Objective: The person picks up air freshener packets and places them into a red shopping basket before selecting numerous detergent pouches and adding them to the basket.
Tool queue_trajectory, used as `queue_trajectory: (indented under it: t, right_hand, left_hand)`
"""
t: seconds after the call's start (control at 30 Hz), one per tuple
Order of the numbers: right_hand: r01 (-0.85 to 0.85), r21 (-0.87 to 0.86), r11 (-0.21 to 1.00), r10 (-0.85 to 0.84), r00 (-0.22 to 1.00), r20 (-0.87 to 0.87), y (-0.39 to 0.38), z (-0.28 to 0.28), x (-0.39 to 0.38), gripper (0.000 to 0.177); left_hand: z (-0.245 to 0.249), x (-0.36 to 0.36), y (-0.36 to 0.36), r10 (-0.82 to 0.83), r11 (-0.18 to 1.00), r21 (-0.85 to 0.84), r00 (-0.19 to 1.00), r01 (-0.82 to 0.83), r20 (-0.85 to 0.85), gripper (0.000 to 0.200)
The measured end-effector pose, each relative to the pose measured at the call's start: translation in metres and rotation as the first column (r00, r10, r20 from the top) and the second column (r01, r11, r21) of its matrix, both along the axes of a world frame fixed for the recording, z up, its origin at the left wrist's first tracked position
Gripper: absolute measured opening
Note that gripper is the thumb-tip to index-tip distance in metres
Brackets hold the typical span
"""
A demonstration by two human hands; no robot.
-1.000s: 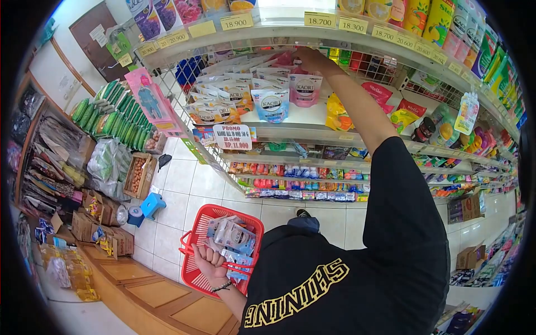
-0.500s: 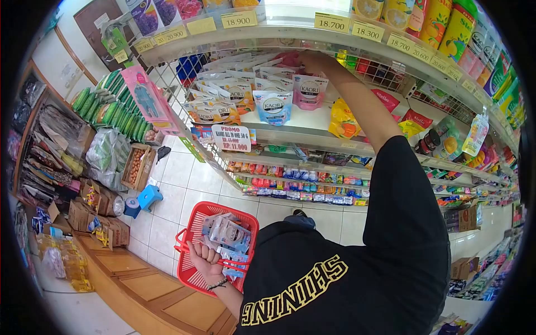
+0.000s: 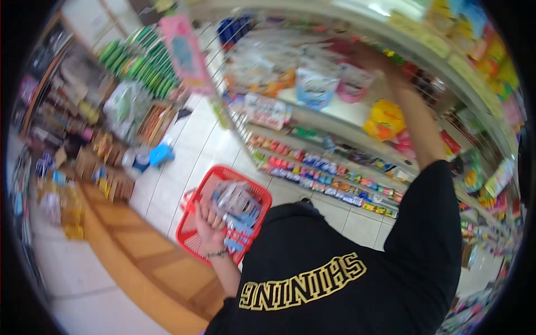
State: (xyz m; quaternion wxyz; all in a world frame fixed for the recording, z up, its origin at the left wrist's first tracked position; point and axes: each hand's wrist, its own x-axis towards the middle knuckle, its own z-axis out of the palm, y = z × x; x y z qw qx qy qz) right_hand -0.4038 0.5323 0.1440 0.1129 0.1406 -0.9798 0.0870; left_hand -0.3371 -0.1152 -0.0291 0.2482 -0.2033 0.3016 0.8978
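My left hand (image 3: 209, 224) is closed around the handle of a red shopping basket (image 3: 183, 233), held low at my side. Inside the basket lie several pale blue and white pouches (image 3: 239, 202). My right arm stretches up to the shelf, with my right hand (image 3: 365, 56) far back among the pouches, beside a dark pink package (image 3: 339, 47). Motion blur smears its fingers, so I cannot tell whether they grip anything. At the shelf front stand a blue-and-white pouch (image 3: 316, 88) and a pink-and-white pouch (image 3: 353, 82); white-and-orange pouches (image 3: 262, 61) fill the left part.
A yellow pouch (image 3: 384, 119) sits farther right on the shelf. A promo sign (image 3: 266, 110) hangs on the shelf edge, by a wire side panel. Small packets (image 3: 312, 162) line lower shelves. A wooden counter (image 3: 151, 245), a blue stool (image 3: 162, 153) and an egg crate (image 3: 153, 125) stand left.
The view has tilted and blurred, so the shelf appears farther right and slanted. My right hand stays deep in the shelf, and my left hand still holds the basket.
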Motion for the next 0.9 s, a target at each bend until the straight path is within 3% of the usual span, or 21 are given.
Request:
queue_trajectory:
  t: [0.03,0.07,0.13,0.2,0.27,0.33,0.37,0.43,0.5,0.63,0.7,0.73,0.8,0.9]
  right_hand:
    - [0.12,-0.339,0.933,-0.08,0.989,0.128,-0.009,0.002,0.007,0.044]
    - [0.204,-0.358,0.911,-0.145,0.972,0.185,-0.014,0.007,0.011,0.045]
    - [0.281,-0.369,0.886,-0.198,0.948,0.248,-0.016,0.009,0.01,0.052]
    - [0.424,0.098,0.901,-0.435,0.884,0.171,-0.014,0.009,0.011,0.062]
    - [0.355,0.067,0.932,-0.36,0.927,0.102,-0.014,0.004,0.019,0.07]
    - [0.243,-0.002,0.97,-0.226,0.903,0.365,-0.031,0.027,0.034,0.095]
    - [0.272,0.013,0.962,-0.258,0.897,0.359,-0.022,0.024,0.036,0.095]
    - [0.367,0.157,0.917,-0.398,0.869,0.293,0.005,-0.003,0.031,0.119]
    - [0.423,0.217,0.88,-0.467,0.854,0.228,0.001,-0.008,0.03,0.127]
    - [0.512,0.227,0.829,-0.557,0.795,0.241,-0.011,-0.001,0.024,0.129]
    - [0.525,0.006,0.851,-0.496,0.802,0.333,-0.004,-0.008,0.016,0.134]
    - [0.534,-0.001,0.845,-0.505,0.8,0.323,-0.019,0.004,0.018,0.134]
    - [0.508,0.279,0.815,-0.579,0.734,0.356,-0.05,0.026,0.024,0.135]
    - [0.582,0.258,0.771,-0.637,0.695,0.335,-0.036,0.005,0.015,0.13]
  left_hand:
    - [-0.003,-0.002,-0.003,0.001,1.0,0.019,1.0,-0.001,-0.017,0.058]
    - [-0.016,-0.005,-0.011,-0.063,0.983,0.162,0.984,0.09,-0.167,0.058]
    - [-0.015,-0.007,-0.013,-0.037,0.972,0.226,0.988,0.071,-0.149,0.058]
    - [-0.015,-0.011,-0.013,-0.08,0.945,0.296,0.977,0.137,-0.196,0.057]
    - [-0.007,-0.01,-0.017,-0.086,0.946,0.294,0.979,0.139,-0.187,0.057]
    - [0.003,-0.012,-0.017,-0.078,0.966,0.228,0.978,0.123,-0.194,0.057]
    - [0.001,-0.014,-0.019,-0.086,0.943,0.296,0.97,0.153,-0.227,0.056]
    - [0.002,-0.018,-0.021,-0.107,0.886,0.409,0.955,0.218,-0.276,0.056]
    - [0.007,-0.022,-0.023,-0.124,0.848,0.459,0.941,0.265,-0.316,0.056]
    - [0.017,-0.022,-0.016,-0.159,0.814,0.48,0.92,0.327,-0.357,0.056]
    - [0.022,-0.022,-0.014,-0.167,0.813,0.478,0.919,0.333,-0.357,0.056]
    - [0.024,-0.021,-0.013,-0.177,0.809,0.474,0.913,0.348,-0.368,0.056]
    - [0.027,-0.021,-0.013,-0.17,0.797,0.507,0.927,0.328,-0.334,0.056]
    - [0.02,-0.019,-0.018,-0.165,0.793,0.512,0.925,0.331,-0.341,0.056]
